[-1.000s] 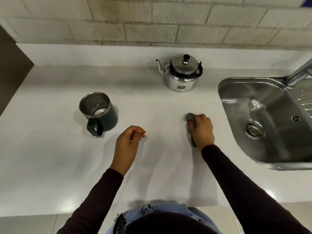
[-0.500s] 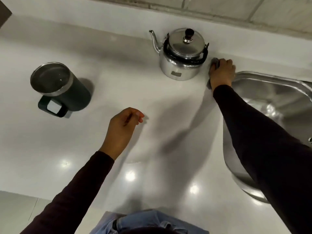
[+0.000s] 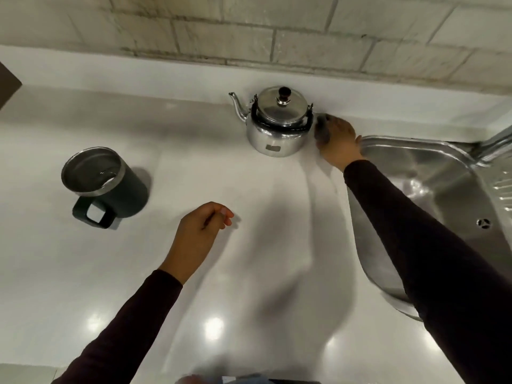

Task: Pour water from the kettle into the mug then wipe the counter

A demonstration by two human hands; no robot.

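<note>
Our right hand (image 3: 338,141) presses a grey cloth (image 3: 322,131) onto the counter (image 3: 194,167) at the kettle's (image 3: 278,126) three o'clock; our left hand (image 3: 198,239) hovers loosely curled, empty.

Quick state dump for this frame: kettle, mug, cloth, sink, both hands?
Polished steel kettle: upright, lid on, standing on the counter.
Dark green steel-lined mug: upright, water inside.
Grey cloth: pressed on the white counter, right beside the kettle.
Stainless sink: basin holds nothing visible.
Left hand: loosely curled, holding nothing.
Right hand: gripping the cloth.
</note>
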